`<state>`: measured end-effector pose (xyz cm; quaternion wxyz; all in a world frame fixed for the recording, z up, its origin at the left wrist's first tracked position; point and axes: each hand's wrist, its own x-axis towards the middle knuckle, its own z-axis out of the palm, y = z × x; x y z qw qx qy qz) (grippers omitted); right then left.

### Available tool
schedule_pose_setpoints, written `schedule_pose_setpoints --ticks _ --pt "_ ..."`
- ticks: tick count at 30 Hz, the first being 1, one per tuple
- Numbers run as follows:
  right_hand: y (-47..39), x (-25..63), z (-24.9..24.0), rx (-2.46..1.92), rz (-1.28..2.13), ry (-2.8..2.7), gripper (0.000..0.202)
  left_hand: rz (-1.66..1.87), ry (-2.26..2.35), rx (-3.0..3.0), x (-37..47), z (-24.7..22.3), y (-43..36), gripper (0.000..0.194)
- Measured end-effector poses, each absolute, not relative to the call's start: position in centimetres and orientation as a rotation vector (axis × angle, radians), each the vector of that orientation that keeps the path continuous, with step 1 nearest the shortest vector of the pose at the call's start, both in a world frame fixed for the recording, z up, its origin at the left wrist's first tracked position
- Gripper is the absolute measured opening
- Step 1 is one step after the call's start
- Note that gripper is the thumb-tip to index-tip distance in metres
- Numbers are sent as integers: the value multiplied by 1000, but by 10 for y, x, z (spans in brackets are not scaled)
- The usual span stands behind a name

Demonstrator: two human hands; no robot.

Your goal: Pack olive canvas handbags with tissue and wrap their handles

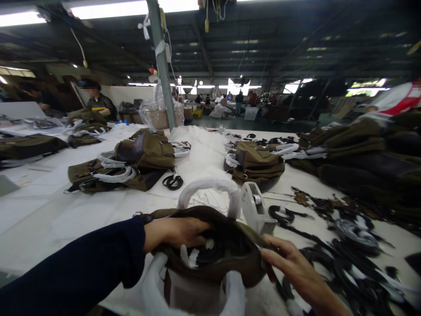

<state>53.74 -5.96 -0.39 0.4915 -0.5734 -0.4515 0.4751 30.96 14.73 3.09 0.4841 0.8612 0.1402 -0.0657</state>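
Olive bag (253,274), open, on table (36,219) before person, wrapped handles front and back. Left hand (177,232) inside opening, fingertips partly hidden; whether closed on anything, cannot tell. Right hand (289,259): fingers clamped on bag's right end. Tape dispenser (256,208) just behind bag; coiled black straps (351,272) to right.
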Motion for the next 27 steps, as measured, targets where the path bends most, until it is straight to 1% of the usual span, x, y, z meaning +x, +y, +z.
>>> schedule_pose_setpoints --ticks 2,5,7,10,13,15,16,18,23,25,27 --pt "-55 539 -2 -1427 1043 -1054 31 -224 343 2257 303 48 150 47" --pt "-44 540 -1 -1446 945 -976 33 -122 343 2290 292 64 151 51" --pt "-33 541 -1 -1455 928 -977 33 -85 345 2285 287 65 152 50" --pt "-20 541 3 -1508 829 -1032 36 -188 355 2279 287 55 155 42" --pt "-19 539 17 -1626 452 -1108 40 -228 384 2284 286 53 158 46" --pt "-24 533 33 -1671 191 -1163 34 -169 386 2300 282 62 159 46" --pt "-26 528 42 -1672 119 -1209 30 -157 372 2311 279 69 159 44" --pt "-26 515 61 -1654 124 -1368 23 -173 351 2333 271 84 157 38" --pt "3 485 96 -1555 482 -1978 19 -135 389 2291 240 110 154 29" --pt "12 482 103 -1515 509 -2059 21 -23 448 2211 222 113 152 30" --pt "13 483 104 -1545 448 -1947 24 196 515 2100 199 111 149 32"
